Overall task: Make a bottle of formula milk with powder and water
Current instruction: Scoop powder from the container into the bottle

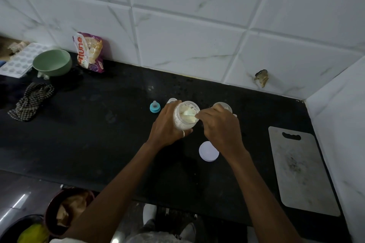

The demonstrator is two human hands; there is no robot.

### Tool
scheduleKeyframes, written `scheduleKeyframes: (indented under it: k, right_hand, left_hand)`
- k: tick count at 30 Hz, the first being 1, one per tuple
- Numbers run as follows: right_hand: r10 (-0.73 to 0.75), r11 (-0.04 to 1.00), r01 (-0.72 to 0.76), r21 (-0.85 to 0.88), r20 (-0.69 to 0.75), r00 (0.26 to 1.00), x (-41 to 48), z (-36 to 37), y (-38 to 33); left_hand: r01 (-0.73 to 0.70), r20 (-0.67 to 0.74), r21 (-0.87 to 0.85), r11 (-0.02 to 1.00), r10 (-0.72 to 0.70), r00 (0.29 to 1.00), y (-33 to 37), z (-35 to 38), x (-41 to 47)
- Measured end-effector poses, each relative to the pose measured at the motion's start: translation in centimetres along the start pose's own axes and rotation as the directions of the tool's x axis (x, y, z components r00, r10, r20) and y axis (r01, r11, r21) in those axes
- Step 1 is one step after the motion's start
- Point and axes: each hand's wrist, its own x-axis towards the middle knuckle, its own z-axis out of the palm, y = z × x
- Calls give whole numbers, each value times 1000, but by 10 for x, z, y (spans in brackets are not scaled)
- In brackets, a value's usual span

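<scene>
Powder jar: the clear jar (185, 115) of white powder stood open-mouthed and tilted near the middle of the black counter (98, 124), held off-upright toward 2 o'clock.
Left hand: the left hand (167, 126) was wrapped around the jar from its 9 o'clock side, fingers closed on the wall; a ring showed on one finger.
Right hand: the right hand (219, 126) sat just beside the jar at 3 o'clock, fingers pinched shut on the handle of a pale scoop (189, 113) whose bowl lay inside the jar mouth.
Bottle: a second clear container (224, 105) stood at 1 o'clock of the right hand, mostly hidden behind it; whether it held anything could not be told.
Teat: a blue-ringed teat (154, 107) stood on the counter at 10 o'clock of the left hand, apart from it.
Lid: a white round lid (209, 151) lay flat at 6 o'clock, between the two forearms.
Surroundings: a grey cutting board (300, 171) lay at 4 o'clock; a green bowl (52, 62), a snack packet (89, 52) and a checked cloth (31, 100) lay well apart at 10 o'clock.
</scene>
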Motion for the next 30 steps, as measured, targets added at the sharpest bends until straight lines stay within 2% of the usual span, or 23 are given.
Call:
scheduleKeyframes:
  k: [3,9,14,17,23,26,28,30]
  right_hand:
    - [-18,1000,18,-7,-1,1000,-2,4,-1]
    - [90,996,-90,-8,10,996,-1,6,1]
    - [111,994,-110,-28,42,993,6,13,-1]
    - [135,991,-134,-25,71,988,3,19,-2]
    - [263,955,-276,109,119,957,3,26,-4]
    - [416,869,-430,246,110,903,5,26,-5]
    - [560,747,-570,342,136,817,7,23,-5]
    - [639,655,-639,403,157,753,9,20,-3]
  left_hand:
    - [5,-6,23,1000,-5,1000,0,0,0]
    - [-16,-8,37,999,16,1000,2,-2,2]
    - [-2,32,94,996,-1,999,-2,2,4]
    - [-21,-6,117,993,22,1000,1,2,3]
    - [-19,-19,152,988,23,1000,1,-1,3]
    - [-21,-31,161,987,26,999,2,-3,4]
    - [-8,-36,162,987,14,999,4,-5,4]
    - [5,-41,158,987,1,999,5,-5,4]
